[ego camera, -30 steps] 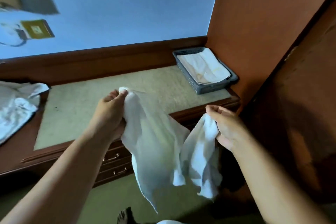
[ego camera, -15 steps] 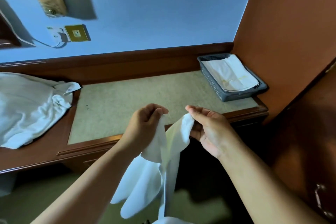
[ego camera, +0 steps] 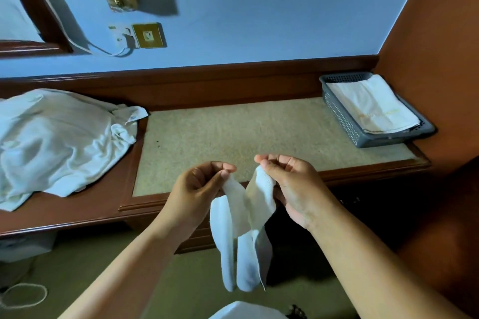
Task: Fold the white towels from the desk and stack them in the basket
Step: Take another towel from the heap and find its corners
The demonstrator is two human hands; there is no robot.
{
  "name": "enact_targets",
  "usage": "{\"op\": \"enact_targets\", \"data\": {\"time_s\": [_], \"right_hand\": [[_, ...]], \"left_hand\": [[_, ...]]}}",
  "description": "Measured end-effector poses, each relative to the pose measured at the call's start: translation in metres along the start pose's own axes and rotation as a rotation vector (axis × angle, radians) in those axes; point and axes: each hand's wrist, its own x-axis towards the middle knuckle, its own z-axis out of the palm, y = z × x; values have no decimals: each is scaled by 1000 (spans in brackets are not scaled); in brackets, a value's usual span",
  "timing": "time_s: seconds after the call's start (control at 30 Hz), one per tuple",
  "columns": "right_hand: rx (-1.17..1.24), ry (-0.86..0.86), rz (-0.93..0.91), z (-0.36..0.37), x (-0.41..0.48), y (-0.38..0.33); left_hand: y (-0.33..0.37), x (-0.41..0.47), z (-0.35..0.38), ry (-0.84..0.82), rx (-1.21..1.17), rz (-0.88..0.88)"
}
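Now my left hand (ego camera: 201, 186) and right hand (ego camera: 290, 184) each pinch a corner of a white towel (ego camera: 241, 235) hanging before the desk (ego camera: 233, 134); unfolded towels (ego camera: 57, 140) lie heaped left, the basket (ego camera: 344, 122) holds folded towels (ego camera: 373, 109) far right.

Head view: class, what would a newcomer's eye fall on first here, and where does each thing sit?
At centre, the left hand and right hand each pinch the top of a white towel hanging before the desk. A crumpled towel heap lies on the desk's left end; a grey basket with folded towels sits at its right end.
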Motion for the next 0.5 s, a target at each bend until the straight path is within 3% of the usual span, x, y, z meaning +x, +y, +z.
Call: {"op": "enact_targets", "data": {"time_s": [0.13, 0.5], "right_hand": [[-55, -93, 61, 2, 4, -9], [104, -5, -95, 29, 0, 2]], "left_hand": [[7, 4, -4, 67, -101, 13], [8, -10, 16, 104, -361, 48]]}}
